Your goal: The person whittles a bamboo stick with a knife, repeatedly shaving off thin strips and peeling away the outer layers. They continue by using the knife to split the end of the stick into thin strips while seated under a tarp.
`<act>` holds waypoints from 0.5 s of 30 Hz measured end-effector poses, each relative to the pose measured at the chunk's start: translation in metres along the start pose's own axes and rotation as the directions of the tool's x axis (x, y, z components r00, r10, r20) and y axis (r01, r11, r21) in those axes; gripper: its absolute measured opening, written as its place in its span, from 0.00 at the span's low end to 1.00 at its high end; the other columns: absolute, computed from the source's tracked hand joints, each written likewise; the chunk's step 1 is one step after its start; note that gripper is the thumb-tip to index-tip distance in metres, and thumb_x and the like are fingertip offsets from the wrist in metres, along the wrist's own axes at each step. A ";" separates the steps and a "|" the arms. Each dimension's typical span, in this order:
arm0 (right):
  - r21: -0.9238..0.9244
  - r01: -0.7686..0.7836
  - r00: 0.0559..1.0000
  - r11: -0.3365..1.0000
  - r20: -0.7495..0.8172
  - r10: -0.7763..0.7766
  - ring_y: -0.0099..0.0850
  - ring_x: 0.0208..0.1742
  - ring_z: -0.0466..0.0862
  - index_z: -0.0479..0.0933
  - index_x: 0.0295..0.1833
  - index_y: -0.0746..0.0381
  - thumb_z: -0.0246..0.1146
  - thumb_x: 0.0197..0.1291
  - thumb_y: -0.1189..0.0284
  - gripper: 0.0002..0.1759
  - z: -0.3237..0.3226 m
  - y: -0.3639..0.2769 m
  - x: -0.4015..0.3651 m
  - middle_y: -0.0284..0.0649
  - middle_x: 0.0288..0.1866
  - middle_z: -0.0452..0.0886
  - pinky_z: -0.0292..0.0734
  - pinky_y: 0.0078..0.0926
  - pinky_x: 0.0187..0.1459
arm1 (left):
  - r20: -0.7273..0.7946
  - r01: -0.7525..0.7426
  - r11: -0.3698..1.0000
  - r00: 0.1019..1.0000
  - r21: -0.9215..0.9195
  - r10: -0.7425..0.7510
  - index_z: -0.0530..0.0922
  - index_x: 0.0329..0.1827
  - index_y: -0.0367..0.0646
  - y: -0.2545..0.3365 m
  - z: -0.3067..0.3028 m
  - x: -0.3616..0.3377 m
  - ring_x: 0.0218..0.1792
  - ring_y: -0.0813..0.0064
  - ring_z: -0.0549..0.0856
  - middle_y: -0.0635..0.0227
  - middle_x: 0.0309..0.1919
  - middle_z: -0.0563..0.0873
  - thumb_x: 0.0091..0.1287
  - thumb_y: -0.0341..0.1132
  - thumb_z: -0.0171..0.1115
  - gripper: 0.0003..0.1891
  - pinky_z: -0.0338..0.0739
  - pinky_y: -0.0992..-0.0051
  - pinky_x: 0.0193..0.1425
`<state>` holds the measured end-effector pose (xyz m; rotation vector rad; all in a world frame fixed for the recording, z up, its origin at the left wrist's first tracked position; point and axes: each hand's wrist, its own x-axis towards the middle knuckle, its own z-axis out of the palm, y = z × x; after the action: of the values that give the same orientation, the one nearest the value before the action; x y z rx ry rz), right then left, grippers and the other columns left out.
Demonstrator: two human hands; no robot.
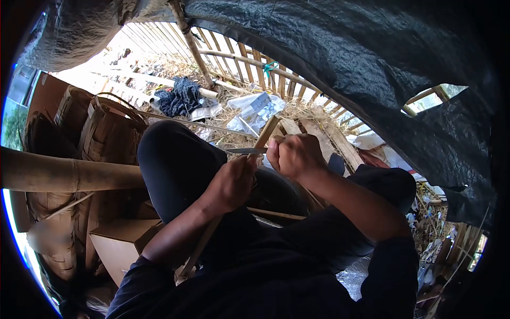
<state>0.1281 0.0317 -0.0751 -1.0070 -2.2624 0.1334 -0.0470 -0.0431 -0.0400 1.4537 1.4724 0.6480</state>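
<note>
Near the middle of the view, my right hand (297, 155) is closed around the handle of a knife (247, 151), whose blade points left. The blade lies across a flat bamboo strip (266, 132). My left hand (234, 182) is wrapped round the strip just below the blade, and its fingers are close to the metal. The strip's upper end sticks up above both hands, tilted to the right. Its lower part passes behind my left hand. Both hands are between my bent knees.
A thick bamboo pole (71, 175) reaches in from the left, beside woven baskets (110, 130) and a cardboard box (114, 247). Ahead lie a dark cloth (182, 97) and plastic bags (257, 109) before a bamboo fence. A black tarp (340, 48) hangs overhead.
</note>
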 end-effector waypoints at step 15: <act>-0.111 -0.476 0.791 0.872 0.379 0.480 0.49 0.22 0.84 0.80 0.19 0.64 0.44 0.73 0.55 0.35 0.033 -0.001 -0.016 0.52 0.16 0.79 0.82 0.46 0.31 | 0.061 -0.021 0.995 0.998 -0.102 0.028 0.73 0.33 0.34 0.019 -0.011 0.000 0.19 0.73 0.74 0.62 0.18 0.73 0.78 0.35 0.47 0.16 0.68 0.68 0.27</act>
<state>0.1153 0.0252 -0.1091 -1.6752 -2.2961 0.5952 -0.0483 -0.0378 -0.0188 1.4035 1.3570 0.6769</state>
